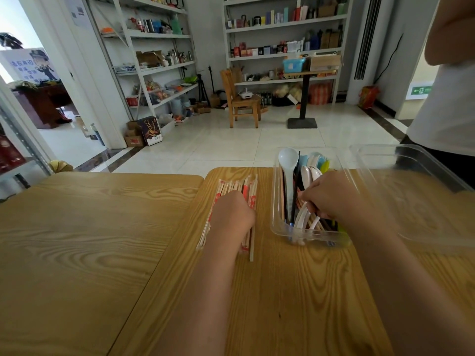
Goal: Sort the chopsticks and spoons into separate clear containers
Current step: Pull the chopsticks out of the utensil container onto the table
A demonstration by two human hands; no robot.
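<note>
Gripping white spoons [302, 217] in the clear container [276, 222], right hand [331, 194] is curling round their handles, left hand [232, 211] is lying over wrapped chopsticks [231, 186] alongside, grip unclear.

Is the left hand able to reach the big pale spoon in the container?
Probably yes: the left hand rests on the wrapped chopsticks beside the container, and the spoon lies along its left side, apart from the right hand.

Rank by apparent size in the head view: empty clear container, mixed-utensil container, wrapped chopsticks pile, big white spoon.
1. empty clear container, though blurred and cropped
2. mixed-utensil container
3. wrapped chopsticks pile
4. big white spoon
</note>
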